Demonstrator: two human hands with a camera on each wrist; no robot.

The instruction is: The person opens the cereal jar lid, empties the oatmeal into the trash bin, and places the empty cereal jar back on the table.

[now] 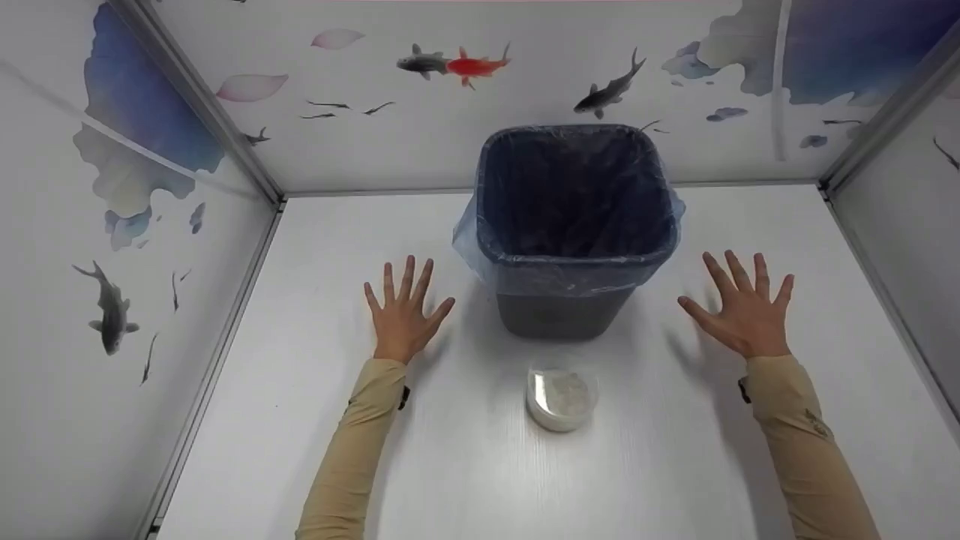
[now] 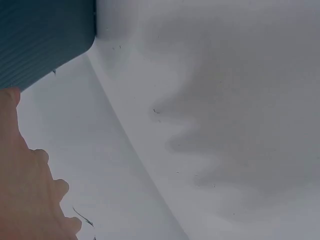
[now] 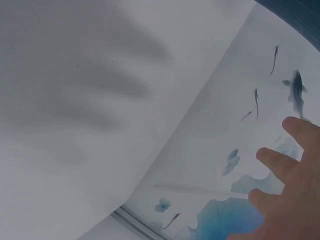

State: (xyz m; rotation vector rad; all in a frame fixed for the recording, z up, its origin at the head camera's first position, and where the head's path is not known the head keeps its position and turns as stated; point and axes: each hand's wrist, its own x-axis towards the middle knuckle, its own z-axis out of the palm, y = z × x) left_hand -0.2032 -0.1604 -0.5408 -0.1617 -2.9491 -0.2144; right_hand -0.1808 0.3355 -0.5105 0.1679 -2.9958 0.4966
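A grey trash bin (image 1: 566, 315) with a translucent blue bag (image 1: 555, 281) folded over its rim stands toward the back of the white table. In front of it sits a small round clear container (image 1: 562, 397) with whitish contents that I cannot make out. My left hand (image 1: 405, 319) is spread, fingers straight, to the left of the bin. On the other side my right hand (image 1: 746, 311) is likewise spread. Neither holds anything. Part of the left hand (image 2: 30, 185) shows in the left wrist view, and fingers of the right hand (image 3: 295, 175) in the right wrist view.
White panels printed with fish and blue washes enclose the table (image 1: 465, 480) at the back (image 1: 360, 150) and on both sides (image 1: 45, 300). Metal framing strips (image 1: 255, 161) run along the panel corners.
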